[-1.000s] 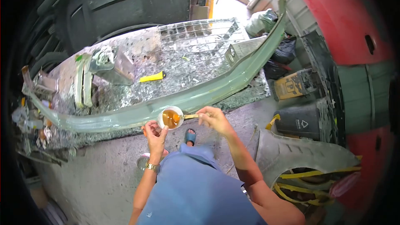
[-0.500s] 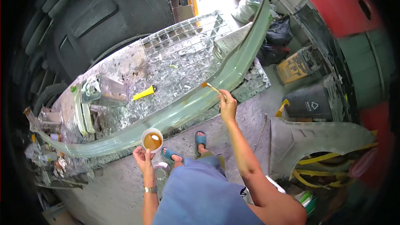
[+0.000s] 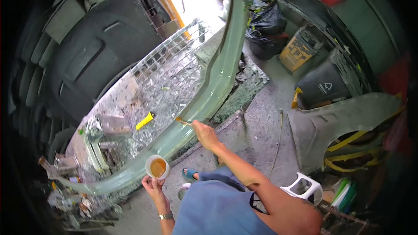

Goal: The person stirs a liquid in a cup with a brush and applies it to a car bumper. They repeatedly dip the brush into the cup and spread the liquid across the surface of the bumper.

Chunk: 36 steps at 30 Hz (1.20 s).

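My left hand [image 3: 154, 188] holds a white cup [image 3: 157, 167] of amber liquid from below, close to the near edge of a long curved translucent green part [image 3: 217, 80]. Closed round a small brush [image 3: 185, 122], my right hand [image 3: 206, 135] is over the middle of that part. The brush's amber tip is at the part's far edge. Beneath the part is a spattered work table [image 3: 130, 89]. On it, beyond the brush, lies a yellow-handled tool [image 3: 145, 120].
A clear plastic container [image 3: 115, 125] stands on the table's left, a wire grid [image 3: 167, 56] at its back. Black bags [image 3: 266, 30], a dark bin [image 3: 324, 85] and a grey curved panel [image 3: 344, 124] are on the right. A white stool [image 3: 305, 187] is near my right elbow.
The view has turned and shifted. My right hand with the brush has moved left along the green part, nearer the cup. The cup is still in my left hand.
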Motion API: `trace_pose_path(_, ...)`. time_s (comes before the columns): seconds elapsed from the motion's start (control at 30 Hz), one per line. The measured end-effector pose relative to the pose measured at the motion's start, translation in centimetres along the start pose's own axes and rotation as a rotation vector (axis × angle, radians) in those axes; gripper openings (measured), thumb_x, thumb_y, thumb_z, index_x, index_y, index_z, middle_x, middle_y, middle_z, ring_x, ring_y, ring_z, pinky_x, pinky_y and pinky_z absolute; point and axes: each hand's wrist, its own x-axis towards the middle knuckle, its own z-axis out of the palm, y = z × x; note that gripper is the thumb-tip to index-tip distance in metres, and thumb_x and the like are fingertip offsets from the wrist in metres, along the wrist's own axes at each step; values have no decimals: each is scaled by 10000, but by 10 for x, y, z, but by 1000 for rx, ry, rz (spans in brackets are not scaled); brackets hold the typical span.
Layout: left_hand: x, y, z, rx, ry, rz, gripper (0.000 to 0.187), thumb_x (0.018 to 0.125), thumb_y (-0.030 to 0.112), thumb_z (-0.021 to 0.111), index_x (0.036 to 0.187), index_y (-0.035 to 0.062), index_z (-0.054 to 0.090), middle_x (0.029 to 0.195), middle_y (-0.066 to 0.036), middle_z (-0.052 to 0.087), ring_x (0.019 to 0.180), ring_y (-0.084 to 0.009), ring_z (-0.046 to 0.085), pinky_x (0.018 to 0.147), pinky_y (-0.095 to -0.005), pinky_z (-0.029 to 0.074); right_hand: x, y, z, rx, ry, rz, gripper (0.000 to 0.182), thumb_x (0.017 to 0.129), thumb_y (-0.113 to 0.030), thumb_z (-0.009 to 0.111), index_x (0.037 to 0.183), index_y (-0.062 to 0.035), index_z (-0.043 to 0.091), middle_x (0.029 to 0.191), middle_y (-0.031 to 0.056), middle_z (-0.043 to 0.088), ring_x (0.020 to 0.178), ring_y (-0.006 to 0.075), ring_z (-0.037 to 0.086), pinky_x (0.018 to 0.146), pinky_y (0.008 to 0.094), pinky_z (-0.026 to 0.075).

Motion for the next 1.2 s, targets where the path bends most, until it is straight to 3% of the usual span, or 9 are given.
trace_pose_path(0.13,-7,12,14,4,16,-13,365,936,234,579,1191,85,365,1080,-104,547,917,-179,632,792,-297,532,46,23,-60,-37,38,15,51,923,-106,470,939,-66,496,841,196,616,785,411,610,640,497,479)
trace_pose_path(0.4,-15,14,24,27,16,10,349,942,214,566,1194,85,362,1060,-108,555,908,-189,651,775,-296,543,105,41,-136,-124,157,-48,86,936,-92,452,954,-57,529,863,173,637,818,380,638,672,464,507)
trace_pose_path(0.57,-20,15,31,19,20,-5,354,941,220,568,1192,77,363,1055,-111,551,900,-203,655,783,-310,552,104,46,-141,-83,252,-80,99,926,-73,481,992,-64,554,893,172,642,836,372,638,692,453,509)
trace_pose_path(0.67,-20,14,27,16,20,5,360,939,225,570,1189,71,363,1058,-115,550,906,-205,653,791,-317,554,89,42,-128,-58,436,-94,121,917,-59,490,1022,-69,548,908,174,645,822,375,639,668,462,507)
trace_pose_path(0.73,-21,16,26,21,29,9,360,938,226,571,1186,69,363,1061,-114,551,910,-205,652,794,-319,554,77,38,-112,-89,586,38,181,912,-52,482,1087,-81,516,931,180,637,785,395,632,629,478,500)
trace_pose_path(0.77,-23,17,25,25,31,10,360,938,228,572,1183,66,363,1063,-114,551,914,-205,650,796,-322,554,72,44,-96,-115,517,72,254,912,-44,464,1164,-77,468,935,190,620,743,411,623,597,490,494)
trace_pose_path(0.87,-23,17,21,19,23,8,353,939,224,569,1177,64,364,1067,-116,551,918,-203,649,800,-321,555,50,39,-42,-94,345,64,281,910,-42,448,1191,-63,446,935,196,605,725,417,617,597,497,496)
trace_pose_path(1.0,-21,10,13,60,46,43,396,941,318,573,1184,88,361,1044,-125,617,888,-214,673,774,-328,559,13,4,-15,-25,214,-22,219,906,-49,453,1124,-48,446,922,200,586,738,410,617,602,498,500)
trace_pose_path(1.2,-25,18,15,14,26,47,345,949,249,553,1177,70,365,1092,-125,565,903,-201,651,793,-331,551,15,4,-63,49,189,-18,166,900,-33,457,1065,-42,433,924,215,565,761,425,599,613,497,497)
